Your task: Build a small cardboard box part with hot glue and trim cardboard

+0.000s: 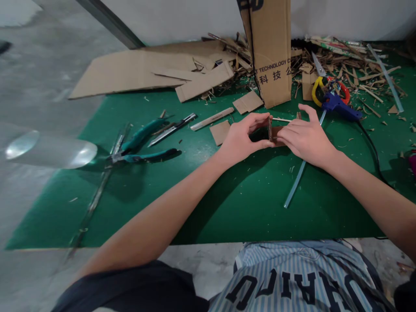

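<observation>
Both my hands meet over a green mat on the floor. My left hand is curled, thumb and fingers pinching a small upright cardboard piece. My right hand lies partly flat with fingers pressed on a small cardboard piece beside the upright one. A thin wooden stick lies just behind the fingers. A pale glue stick runs out from under my right wrist.
A tall cardboard box stands behind the hands. Blue glue gun with cord and yellow-red scissors lie at right. Teal pliers, a utility knife, flat cardboard sheets and scraps lie around.
</observation>
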Motion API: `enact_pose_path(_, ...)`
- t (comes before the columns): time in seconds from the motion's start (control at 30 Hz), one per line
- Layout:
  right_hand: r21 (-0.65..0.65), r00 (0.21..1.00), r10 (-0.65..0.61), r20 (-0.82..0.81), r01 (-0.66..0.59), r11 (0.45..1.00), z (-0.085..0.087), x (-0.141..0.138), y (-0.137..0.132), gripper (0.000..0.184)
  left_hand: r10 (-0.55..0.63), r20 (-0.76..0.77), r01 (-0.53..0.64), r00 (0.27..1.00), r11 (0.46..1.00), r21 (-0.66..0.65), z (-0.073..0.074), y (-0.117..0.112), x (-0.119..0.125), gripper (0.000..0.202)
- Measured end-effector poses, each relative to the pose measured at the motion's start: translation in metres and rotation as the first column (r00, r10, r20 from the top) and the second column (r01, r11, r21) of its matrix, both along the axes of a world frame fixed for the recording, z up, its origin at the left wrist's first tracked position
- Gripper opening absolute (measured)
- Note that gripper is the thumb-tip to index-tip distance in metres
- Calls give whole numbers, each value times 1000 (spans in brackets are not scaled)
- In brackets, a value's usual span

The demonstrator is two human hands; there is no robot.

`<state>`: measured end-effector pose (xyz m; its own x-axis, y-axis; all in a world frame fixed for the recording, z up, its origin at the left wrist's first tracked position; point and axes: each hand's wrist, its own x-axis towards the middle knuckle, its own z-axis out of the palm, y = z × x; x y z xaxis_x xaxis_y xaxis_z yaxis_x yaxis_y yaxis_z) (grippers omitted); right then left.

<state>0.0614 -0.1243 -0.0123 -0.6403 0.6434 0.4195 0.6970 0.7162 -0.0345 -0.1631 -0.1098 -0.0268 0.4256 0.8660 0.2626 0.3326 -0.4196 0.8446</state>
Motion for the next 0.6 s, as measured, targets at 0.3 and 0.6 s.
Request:
enact_pose_path(0.3,-103,997,28,66,-21,994,8,1,2,28,3,-29,-3,1000,1000,4,1,0,0,81)
enact_pose_path(0.6,-9,1000,24,-13,-24,1000,1,4,1,33,0,25,0,1000,1000,-10,-2,3,-1,81)
